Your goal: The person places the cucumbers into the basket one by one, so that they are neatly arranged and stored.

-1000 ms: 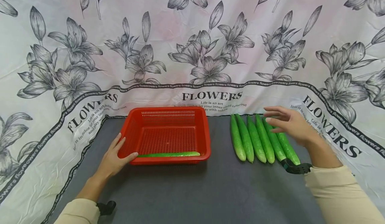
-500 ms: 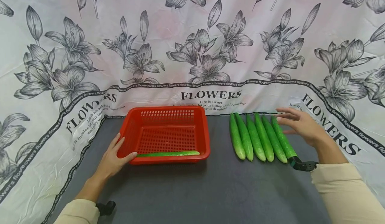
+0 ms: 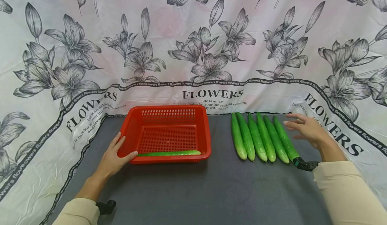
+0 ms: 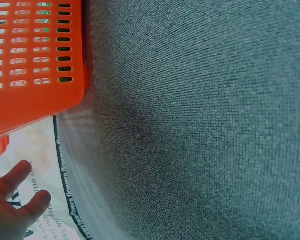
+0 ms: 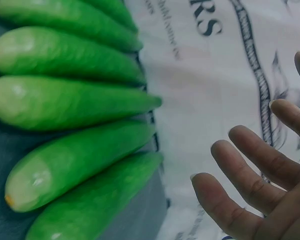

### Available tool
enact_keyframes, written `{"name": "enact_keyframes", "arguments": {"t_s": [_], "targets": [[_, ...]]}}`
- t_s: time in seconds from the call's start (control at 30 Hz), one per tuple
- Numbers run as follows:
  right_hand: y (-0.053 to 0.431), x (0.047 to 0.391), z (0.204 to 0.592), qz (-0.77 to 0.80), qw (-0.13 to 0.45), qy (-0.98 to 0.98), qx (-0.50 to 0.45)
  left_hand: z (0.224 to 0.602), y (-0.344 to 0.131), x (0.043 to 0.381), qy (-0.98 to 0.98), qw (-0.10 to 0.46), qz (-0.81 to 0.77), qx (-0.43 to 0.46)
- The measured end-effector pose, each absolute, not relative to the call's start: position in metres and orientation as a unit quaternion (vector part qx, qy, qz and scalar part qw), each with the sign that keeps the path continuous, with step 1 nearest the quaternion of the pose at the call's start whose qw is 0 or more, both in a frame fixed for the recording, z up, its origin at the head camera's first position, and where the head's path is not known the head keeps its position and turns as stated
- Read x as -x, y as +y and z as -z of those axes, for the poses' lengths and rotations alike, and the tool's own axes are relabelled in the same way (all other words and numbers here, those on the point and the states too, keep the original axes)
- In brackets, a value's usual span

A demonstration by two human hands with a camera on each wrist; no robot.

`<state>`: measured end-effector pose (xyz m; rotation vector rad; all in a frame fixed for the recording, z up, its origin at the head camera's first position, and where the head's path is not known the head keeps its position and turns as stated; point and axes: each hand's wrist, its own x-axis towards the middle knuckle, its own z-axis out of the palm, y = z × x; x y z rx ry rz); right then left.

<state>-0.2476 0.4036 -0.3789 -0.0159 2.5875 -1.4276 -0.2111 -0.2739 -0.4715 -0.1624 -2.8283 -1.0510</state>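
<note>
A red plastic basket with slotted walls stands left of centre on the table. Along its near inner wall lies one green cucumber. My left hand rests against the basket's left side, fingers spread, thumb at the near left corner of the rim. Several cucumbers lie side by side at the right, pointing away from me. Just right of the outermost cucumber, my right hand hovers with loosely bent fingers and holds nothing. In the right wrist view, a gap shows between its fingers and the cucumbers.
A grey cloth covers the table. Behind it hangs a white curtain printed with flowers and lettering, its lower edge meeting the back and sides of the table. Between the basket and the cucumbers lies a strip of grey tabletop.
My right hand has moved right, from above the outermost cucumbers to beside them, uncovering their far ends. My left hand and the basket keep their places.
</note>
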Motion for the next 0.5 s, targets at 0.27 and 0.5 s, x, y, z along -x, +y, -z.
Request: {"name": "enact_keyframes", "arguments": {"t_s": [0.27, 0.5], "targets": [[0.419, 0.254, 0.4, 0.478, 0.118, 0.87, -0.022, 0.469, -0.273, 0.211, -0.936, 0.06, 0.344, 0.053], [0.426, 0.258, 0.413, 0.468, 0.139, 0.872, -0.033, 0.467, -0.273, 0.211, -0.937, 0.06, 0.341, 0.052]]}}
